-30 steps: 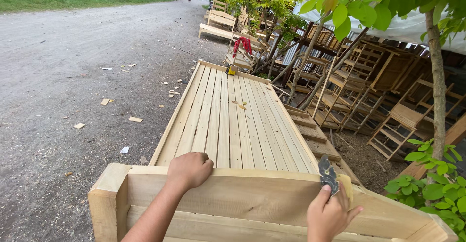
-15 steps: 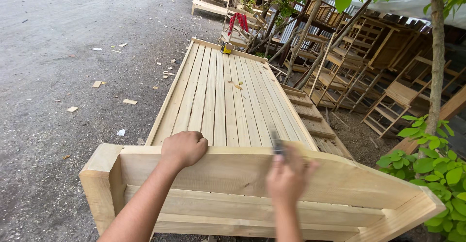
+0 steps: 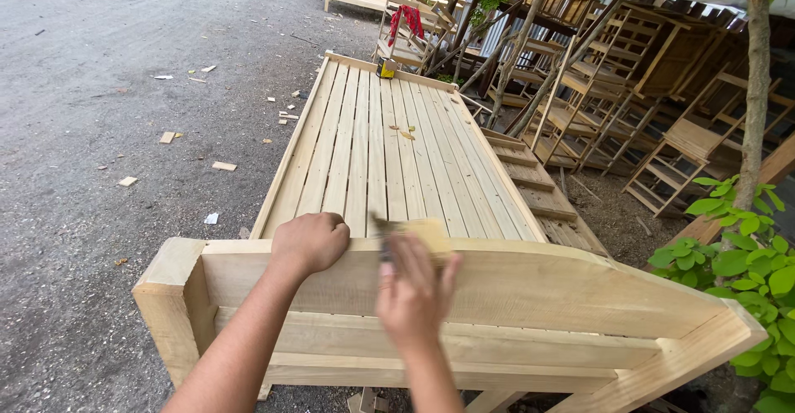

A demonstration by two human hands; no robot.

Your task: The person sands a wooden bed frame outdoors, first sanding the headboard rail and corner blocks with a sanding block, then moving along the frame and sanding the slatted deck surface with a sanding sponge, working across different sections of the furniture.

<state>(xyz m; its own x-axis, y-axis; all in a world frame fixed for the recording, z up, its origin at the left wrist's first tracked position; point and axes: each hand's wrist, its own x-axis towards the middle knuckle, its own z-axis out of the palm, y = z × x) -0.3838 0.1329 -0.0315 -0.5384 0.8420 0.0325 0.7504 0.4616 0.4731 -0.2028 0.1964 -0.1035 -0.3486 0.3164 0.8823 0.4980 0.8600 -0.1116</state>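
A pale wooden bed frame with a slatted deck (image 3: 389, 156) stretches away from me, its curved headboard (image 3: 530, 285) closest. My left hand (image 3: 310, 243) is closed over the headboard's top edge near its left end. My right hand (image 3: 414, 293), blurred by motion, holds a small dark-handled tool with a tan sheet (image 3: 418, 235), pressed against the top edge just right of the left hand. What kind of tool it is I cannot tell.
Gravel ground with scattered wood scraps (image 3: 170, 137) lies to the left. Stacked wooden chairs and frames (image 3: 629, 90) crowd the right. A small yellow object (image 3: 386, 68) sits at the bed's far end. A leafy shrub (image 3: 745, 256) and tree trunk (image 3: 755, 90) stand right.
My right hand has slid leftward along the headboard's top edge, from the right end to just beside my left hand. The left hand has kept its grip.
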